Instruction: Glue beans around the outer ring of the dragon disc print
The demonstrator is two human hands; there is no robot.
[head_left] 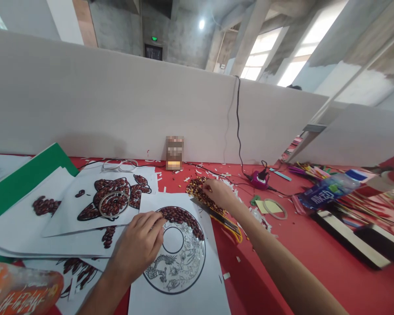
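My left hand (146, 238) rests with bent fingers on a white sheet (180, 302) printed with a round dragon pattern (184, 267). Its fingertips touch the left end of a band of dark red beans (184, 217) that covers the ring's upper right part. What lies under those fingertips is hidden. My right hand (218, 192) reaches to a pile of mixed beans and kernels (197, 187) beyond the sheet, thumb and fingers pinched together among them. Whether a bean is in that pinch cannot be made out. A utility knife (221, 218) lies just below my right hand.
Bean-covered drawings (111, 197) lie left, a tape roll (114, 204) on top. An orange-labelled bottle (22, 286) is near left. Right are a purple plug adapter (260, 178), yellow notes (268, 207), a blue-capped bottle (331, 189) and dark boxes (351, 238). A white partition (118, 105) stands behind.
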